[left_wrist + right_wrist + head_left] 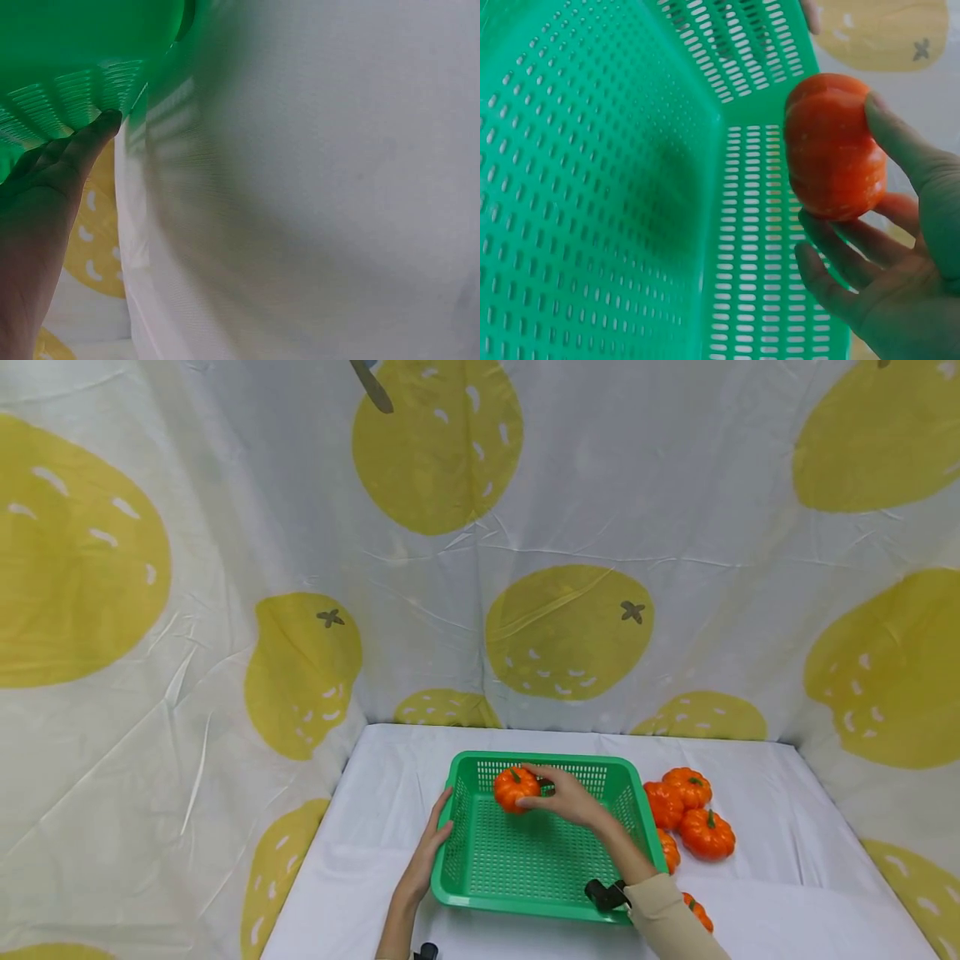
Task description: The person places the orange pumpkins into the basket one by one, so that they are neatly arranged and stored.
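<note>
Right hand [566, 795] clamped on a glossy orange, ribbed, pumpkin-shaped object with a dark green stem [516, 790]: the thumb presses one side and the fingertips support the other, as the right wrist view shows. The held pumpkin lies just ahead and to the left of this palm, over the far left part of a shallow rectangular basket of perforated green plastic [525, 864], whose slotted far wall stands just beyond the fingers. Left hand [430, 841] with its fingers extended and grasping nothing; they lie against the outer side of the basket's left wall, and the left wrist view shows them touching the slotted plastic below the rim. To the right of the right hand, past the basket's right wall, four similar orange pumpkins [707, 835] form a close cluster, the nearest partly hidden by the basket. A fifth orange pumpkin [697, 912] lies nearer the person, behind the right hand and beside its beige sleeve [667, 914], which covers part of it. Beneath both hands, a counter covered in white cloth [367, 835] supports the basket. Beyond both hands hangs a pale fabric backdrop [315, 527] printed with large yellow fruits.
</note>
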A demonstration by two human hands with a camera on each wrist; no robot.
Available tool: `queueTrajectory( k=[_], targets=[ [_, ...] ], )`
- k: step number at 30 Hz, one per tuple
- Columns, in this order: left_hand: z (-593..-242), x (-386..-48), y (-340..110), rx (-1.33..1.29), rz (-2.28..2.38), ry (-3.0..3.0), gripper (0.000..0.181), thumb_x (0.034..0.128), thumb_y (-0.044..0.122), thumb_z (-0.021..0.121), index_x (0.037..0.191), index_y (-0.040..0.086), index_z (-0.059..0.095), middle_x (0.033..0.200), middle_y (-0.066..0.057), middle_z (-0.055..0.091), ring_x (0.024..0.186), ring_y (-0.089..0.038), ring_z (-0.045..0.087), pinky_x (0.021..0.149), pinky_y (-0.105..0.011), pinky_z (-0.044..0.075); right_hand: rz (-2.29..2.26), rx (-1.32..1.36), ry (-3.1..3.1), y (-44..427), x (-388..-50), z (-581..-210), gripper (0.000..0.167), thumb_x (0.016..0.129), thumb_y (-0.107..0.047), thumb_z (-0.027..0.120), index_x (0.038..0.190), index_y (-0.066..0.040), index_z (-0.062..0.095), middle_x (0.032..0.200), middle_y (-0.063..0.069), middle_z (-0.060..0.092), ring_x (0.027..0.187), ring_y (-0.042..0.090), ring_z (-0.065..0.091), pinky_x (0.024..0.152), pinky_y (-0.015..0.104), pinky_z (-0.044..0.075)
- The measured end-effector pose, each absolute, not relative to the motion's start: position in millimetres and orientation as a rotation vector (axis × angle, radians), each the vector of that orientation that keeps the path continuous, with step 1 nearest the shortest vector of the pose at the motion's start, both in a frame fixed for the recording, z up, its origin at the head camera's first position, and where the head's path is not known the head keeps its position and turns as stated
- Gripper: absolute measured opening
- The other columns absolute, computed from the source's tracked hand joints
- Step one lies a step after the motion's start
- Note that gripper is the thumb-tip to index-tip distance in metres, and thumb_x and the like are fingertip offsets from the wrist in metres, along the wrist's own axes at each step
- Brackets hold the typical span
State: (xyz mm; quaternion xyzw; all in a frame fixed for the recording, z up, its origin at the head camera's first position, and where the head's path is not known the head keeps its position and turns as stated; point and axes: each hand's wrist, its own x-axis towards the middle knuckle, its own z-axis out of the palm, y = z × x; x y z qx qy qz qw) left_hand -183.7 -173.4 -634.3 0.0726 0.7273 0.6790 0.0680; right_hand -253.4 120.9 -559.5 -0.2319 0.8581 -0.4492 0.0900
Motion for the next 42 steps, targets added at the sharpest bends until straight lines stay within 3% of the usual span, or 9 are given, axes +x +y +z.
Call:
queueTrajectory(
  k=[15, 21, 30, 38, 42],
  targets=[
    [-633, -184, -174, 0.219, 2.042, 2.193, 0.057, 0.1112, 0.038, 0.032, 0.166, 0.034, 0.018, 0.176, -0.007, 0.008, 0.162, -0.041, 0.006, 0.122, -0.075, 0.006, -1.275, -0.737, 2.494, 99, -262, -569, 0.068, 0.094, -0.031, 0.078, 0.148, 0.001, 0.053, 0.132, 0.022, 0.066, 0.109, 0.031, 0.064, 0.085, 0.035, 0.054],
    [-632, -184, -173, 0.213, 2.045, 2.172, 0.057, 0.1113, 0.038, 0.032, 0.166, 0.034, 0.018, 0.176, -0.007, 0.007, 0.162, -0.041, 0.005, 0.122, -0.075, 0.005, -1.232, -0.766, 2.455, 95, -269, -576, 0.069, 0.095, -0.03, 0.076, 0.15, 0.003, 0.05, 0.139, 0.023, 0.063, 0.115, 0.033, 0.063, 0.092, 0.039, 0.054],
    [-634, -185, -174, 0.207, 2.036, 2.179, 0.057, 0.111, 0.038, 0.032, 0.166, 0.035, 0.018, 0.176, -0.007, 0.006, 0.162, -0.042, 0.004, 0.121, -0.076, 0.004, -1.205, -0.79, 2.414, 89, -273, -585, 0.068, 0.095, -0.026, 0.076, 0.148, 0.007, 0.05, 0.136, 0.024, 0.065, 0.117, 0.035, 0.065, 0.094, 0.04, 0.055],
    [-633, -184, -174, 0.219, 2.043, 2.175, 0.056, 0.1113, 0.038, 0.032, 0.166, 0.034, 0.018, 0.176, -0.006, 0.006, 0.162, -0.041, 0.004, 0.122, -0.075, 0.005, -1.194, -0.759, 2.407, 90, -272, -594, 0.068, 0.095, -0.022, 0.077, 0.149, 0.007, 0.049, 0.139, 0.027, 0.062, 0.121, 0.04, 0.063, 0.1, 0.053, 0.053],
    [-633, -184, -174, 0.214, 2.04, 2.178, 0.056, 0.1113, 0.038, 0.032, 0.166, 0.034, 0.018, 0.176, -0.006, 0.006, 0.162, -0.041, 0.004, 0.122, -0.075, 0.005, -1.212, -0.73, 2.397, 90, -272, -601, 0.068, 0.095, -0.022, 0.077, 0.149, 0.007, 0.049, 0.139, 0.028, 0.062, 0.122, 0.041, 0.062, 0.099, 0.052, 0.053]
  ],
)
